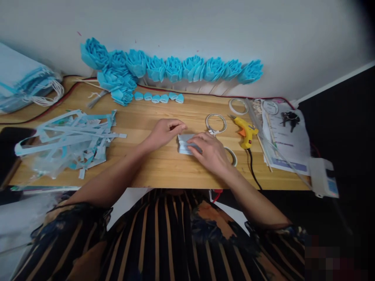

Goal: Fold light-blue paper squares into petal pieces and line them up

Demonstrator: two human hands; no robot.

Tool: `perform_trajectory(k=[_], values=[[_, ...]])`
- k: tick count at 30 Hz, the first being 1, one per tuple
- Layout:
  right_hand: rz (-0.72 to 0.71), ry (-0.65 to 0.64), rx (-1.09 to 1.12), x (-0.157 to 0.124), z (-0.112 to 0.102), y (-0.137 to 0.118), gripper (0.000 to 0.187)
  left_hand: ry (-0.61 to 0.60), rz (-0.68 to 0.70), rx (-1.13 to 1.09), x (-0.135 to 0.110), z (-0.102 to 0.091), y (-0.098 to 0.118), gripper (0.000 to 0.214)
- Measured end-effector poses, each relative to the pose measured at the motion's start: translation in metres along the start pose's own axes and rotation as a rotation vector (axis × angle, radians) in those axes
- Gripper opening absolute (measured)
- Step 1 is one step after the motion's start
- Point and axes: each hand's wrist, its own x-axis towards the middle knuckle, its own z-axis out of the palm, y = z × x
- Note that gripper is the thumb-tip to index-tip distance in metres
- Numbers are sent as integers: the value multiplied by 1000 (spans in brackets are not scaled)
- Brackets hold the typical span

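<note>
A small pale blue and white folded piece of sheet (184, 145) lies on the wooden table in front of me. Over its right part rests my right hand (209, 152), the thumb and fingers stretched out and apart on its surface. My left hand (165, 132) is just beyond the sheet's upper left corner, thumb and forefinger tips brought together. Whatever those tips pinch, if anything, is too small to make out. Close by the right hand are a roll of tape (216, 124) and another tape roll (233, 156) partly covered by that hand.
Blue crafted flowers (172, 69) line the wall, with several small folded blue pieces (156, 98) before them. Scraps and strips (76, 136) are heaped left. To the right are a yellow glue gun (247, 132) with a cord, another tape roll (238, 106), keys (290, 119) and papers.
</note>
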Motion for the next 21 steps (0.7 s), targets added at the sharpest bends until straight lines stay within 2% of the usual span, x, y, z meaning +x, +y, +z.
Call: perform_trajectory(k=[3, 6, 12, 16, 19, 21], values=[[43, -58, -19, 9, 7, -6, 15, 28, 38, -8, -2, 2, 8, 43], [94, -62, 27, 13, 11, -5, 14, 67, 58, -48, -3, 3, 12, 43], [254, 55, 393, 26, 6, 16, 12, 105, 6, -184, -3, 5, 16, 50], [356, 130, 620, 38, -3, 28, 14, 53, -61, -288, -4, 7, 17, 54], [327, 218, 585, 44, -8, 27, 13, -21, -142, -416, -3, 11, 17, 54], [220, 278, 464, 45, -9, 21, 14, -47, -201, -555, -2, 13, 15, 53]])
